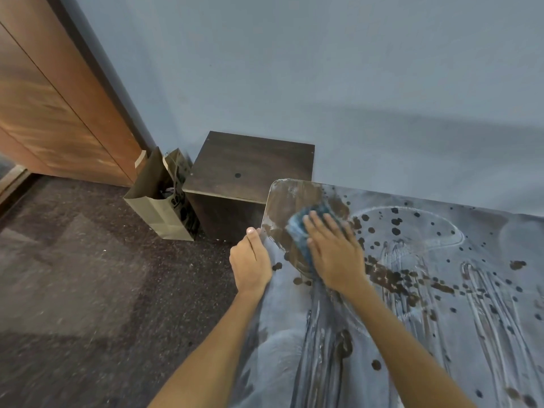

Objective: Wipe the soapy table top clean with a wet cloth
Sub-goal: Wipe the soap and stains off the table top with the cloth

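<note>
The table top (441, 334) is glossy and covered in whitish soap streaks, with dark wet patches and dots where the film has broken. A blue cloth (300, 228) lies flat near the table's far left corner. My right hand (335, 251) presses down on it, fingers spread and pointing toward the corner. The strip of table around the cloth looks dark and free of soap. My left hand (250, 260) grips the table's left edge beside the cloth, thumb on top.
A dark wooden cube cabinet (247, 172) stands on the floor just beyond the table corner. A brown paper bag (159, 198) leans against it. Dark carpet (88, 275) lies to the left, a blue wall behind, a wooden door (53, 107) at far left.
</note>
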Demonstrator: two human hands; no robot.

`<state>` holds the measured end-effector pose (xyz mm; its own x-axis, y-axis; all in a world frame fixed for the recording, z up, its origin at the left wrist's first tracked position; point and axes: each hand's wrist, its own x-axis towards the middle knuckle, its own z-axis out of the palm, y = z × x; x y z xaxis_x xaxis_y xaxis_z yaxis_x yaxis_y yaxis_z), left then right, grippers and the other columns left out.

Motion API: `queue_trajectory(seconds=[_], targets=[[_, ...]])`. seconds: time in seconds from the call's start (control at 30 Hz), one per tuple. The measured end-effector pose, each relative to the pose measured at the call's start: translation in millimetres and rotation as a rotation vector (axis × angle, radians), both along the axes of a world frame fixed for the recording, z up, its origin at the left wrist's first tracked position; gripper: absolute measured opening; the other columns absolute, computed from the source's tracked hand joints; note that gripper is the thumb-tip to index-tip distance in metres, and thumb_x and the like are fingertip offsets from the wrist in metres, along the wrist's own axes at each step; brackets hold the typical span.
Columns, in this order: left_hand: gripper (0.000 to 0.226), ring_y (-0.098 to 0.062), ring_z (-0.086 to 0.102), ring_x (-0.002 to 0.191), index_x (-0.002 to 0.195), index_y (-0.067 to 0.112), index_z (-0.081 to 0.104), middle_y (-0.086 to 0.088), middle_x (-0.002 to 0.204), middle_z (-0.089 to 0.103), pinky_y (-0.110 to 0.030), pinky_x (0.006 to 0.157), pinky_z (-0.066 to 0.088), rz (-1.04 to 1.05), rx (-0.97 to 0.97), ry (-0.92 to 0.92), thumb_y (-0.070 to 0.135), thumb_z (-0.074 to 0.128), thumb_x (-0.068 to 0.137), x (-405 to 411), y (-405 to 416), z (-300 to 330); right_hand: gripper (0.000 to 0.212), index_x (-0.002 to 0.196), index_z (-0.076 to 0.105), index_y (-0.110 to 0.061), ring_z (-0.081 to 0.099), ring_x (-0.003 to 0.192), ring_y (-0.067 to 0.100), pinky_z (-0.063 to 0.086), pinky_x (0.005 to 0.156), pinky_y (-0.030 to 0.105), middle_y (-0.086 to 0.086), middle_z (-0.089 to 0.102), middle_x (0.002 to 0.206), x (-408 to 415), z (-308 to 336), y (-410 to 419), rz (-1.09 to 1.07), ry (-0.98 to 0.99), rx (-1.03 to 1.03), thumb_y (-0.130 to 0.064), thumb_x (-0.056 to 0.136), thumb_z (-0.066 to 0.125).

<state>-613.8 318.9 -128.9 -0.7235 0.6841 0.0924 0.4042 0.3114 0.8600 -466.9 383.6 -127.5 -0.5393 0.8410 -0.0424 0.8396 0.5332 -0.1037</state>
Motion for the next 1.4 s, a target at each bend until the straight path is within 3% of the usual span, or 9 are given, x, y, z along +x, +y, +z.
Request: queue_trajectory(seconds=[0.1, 0.2, 0.5, 0.57, 0.7, 0.93, 1.1, 1.23, 1.4], targets=[[0.063, 0.005, 0.044, 0.054, 0.087, -0.004, 0.069, -0.019, 0.075, 0.069, -0.014, 0.058, 0.036, 0.001, 0.018, -0.008, 0.031, 0.017, 0.095, 2.4, -1.6, 0.7, 0.051, 0.147, 0.003, -0.027, 0.003, 0.143, 0.016, 0.0, 0.115, 0.042, -0.008, 0.001, 0.155, 17.7, 5.5, 30.5, -0.278, -0.042, -0.027, -0.039, 0.098, 0.004], [0.06, -0.001, 0.045, 0.055, 0.091, -0.001, 0.071, -0.017, 0.074, 0.07, -0.018, 0.06, 0.038, 0.017, 0.027, 0.003, 0.029, 0.019, 0.096, 2.9, -1.5, 1.9, 0.052, 0.149, 0.004, -0.02, 0.003, 0.144, 0.024, 0.003, 0.117, 0.043, 0.001, 0.003, 0.157, -4.7, 9.9, 67.5, -0.373, -0.009, -0.049, -0.034, 0.1, 0.015], [0.066, -0.023, 0.062, 0.064, 0.089, 0.001, 0.071, -0.013, 0.072, 0.07, -0.035, 0.064, 0.05, 0.028, 0.048, 0.011, 0.036, 0.016, 0.095, 1.7, -1.2, 2.8, 0.057, 0.147, 0.018, -0.02, 0.012, 0.143, 0.02, 0.008, 0.117, 0.038, -0.001, 0.017, 0.155, -52.6, 3.3, 26.6, 0.224, -0.009, -0.024, -0.039, 0.095, 0.003], [0.067, -0.022, 0.065, 0.068, 0.097, 0.004, 0.072, -0.011, 0.077, 0.072, -0.027, 0.065, 0.048, 0.028, 0.06, 0.027, 0.038, 0.014, 0.095, 0.8, -1.1, 0.1, 0.061, 0.146, 0.019, -0.024, 0.011, 0.143, 0.015, 0.004, 0.115, 0.034, -0.007, 0.017, 0.153, -23.0, 2.9, 6.1, 0.298, 0.015, -0.049, -0.043, 0.092, -0.002], [0.059, -0.021, 0.068, 0.082, 0.104, 0.004, 0.069, -0.012, 0.09, 0.072, -0.013, 0.071, 0.042, 0.04, 0.096, 0.025, 0.032, 0.018, 0.096, 1.8, -1.5, -1.5, 0.058, 0.142, 0.003, -0.031, -0.003, 0.141, 0.011, -0.005, 0.114, 0.037, -0.012, 0.005, 0.152, 23.0, -0.8, -0.7, 0.105, 0.004, -0.013, -0.048, 0.09, -0.014], [0.058, -0.018, 0.067, 0.081, 0.103, 0.005, 0.07, -0.011, 0.088, 0.073, -0.002, 0.067, 0.036, 0.049, 0.107, 0.013, 0.032, 0.019, 0.095, 3.6, -3.1, -3.8, 0.051, 0.148, 0.008, -0.022, 0.004, 0.144, 0.022, 0.003, 0.116, 0.043, -0.001, 0.006, 0.157, -39.4, 4.3, 63.9, -0.3, 0.025, -0.018, -0.033, 0.1, 0.017], [0.07, -0.015, 0.057, 0.06, 0.08, 0.0, 0.07, -0.011, 0.065, 0.067, -0.031, 0.061, 0.045, 0.063, 0.108, -0.054, 0.046, 0.019, 0.093, 1.3, -2.7, -2.8, 0.049, 0.147, 0.013, -0.02, 0.008, 0.143, 0.023, 0.008, 0.116, 0.042, 0.001, 0.011, 0.156, -94.8, 8.7, 53.7, -0.003, 0.032, -0.047, -0.032, 0.1, 0.019], [0.069, -0.014, 0.044, 0.041, 0.051, 0.005, 0.052, -0.007, 0.044, 0.051, -0.029, 0.048, 0.031, 0.111, 0.124, -0.067, 0.048, 0.018, 0.092, -2.1, -3.0, -5.4, 0.052, 0.141, 0.036, -0.02, 0.031, 0.137, 0.02, 0.022, 0.111, 0.039, -0.001, 0.036, 0.147, -59.1, 6.1, -4.5, 0.284, 0.033, -0.022, -0.035, 0.095, 0.016], [0.06, 0.001, 0.046, 0.051, 0.077, 0.002, 0.072, 0.001, 0.057, 0.061, -0.01, 0.052, 0.035, 0.113, 0.16, -0.093, 0.034, 0.024, 0.094, 1.1, -2.5, -2.4, 0.051, 0.144, 0.0, -0.032, -0.001, 0.141, 0.011, -0.002, 0.114, 0.04, -0.013, 0.001, 0.153, -5.1, 2.1, 6.3, 0.049, -0.07, -0.004, -0.041, 0.094, -0.002]])
